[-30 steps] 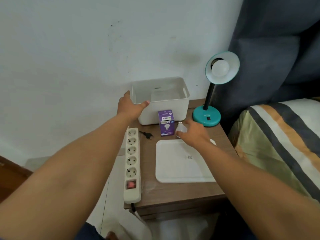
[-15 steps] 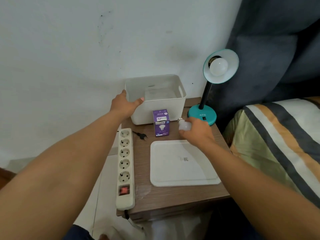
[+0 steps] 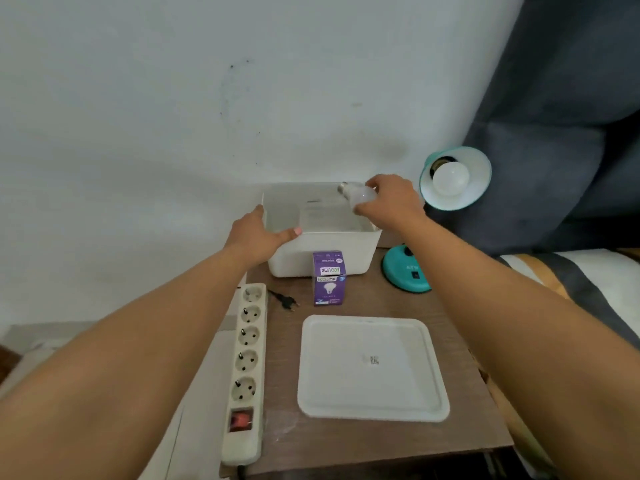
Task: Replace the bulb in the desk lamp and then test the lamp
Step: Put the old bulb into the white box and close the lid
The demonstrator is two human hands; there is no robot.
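Note:
My right hand [image 3: 389,202] holds a loose white bulb [image 3: 360,196] above the open white bin [image 3: 322,251], with the bulb's metal base pointing left. My left hand [image 3: 259,232] grips the bin's near left rim. The teal desk lamp [image 3: 455,178] stands at the back right with a white bulb [image 3: 450,180] in its shade; its round base [image 3: 407,271] rests on the table. A purple bulb box [image 3: 328,278] stands in front of the bin. The lamp's black plug [image 3: 285,300] lies loose beside the white power strip [image 3: 246,368].
A white tray-like lid [image 3: 372,368] lies flat at the table's middle front. The wooden table [image 3: 381,445] ends close in front and on the left beside the power strip. A striped bed cover [image 3: 568,271] and dark curtain [image 3: 571,98] are on the right.
My right hand lifted the loose bulb from the table near the lamp base and carried it up and back over the bin. My left hand stayed on the bin's rim.

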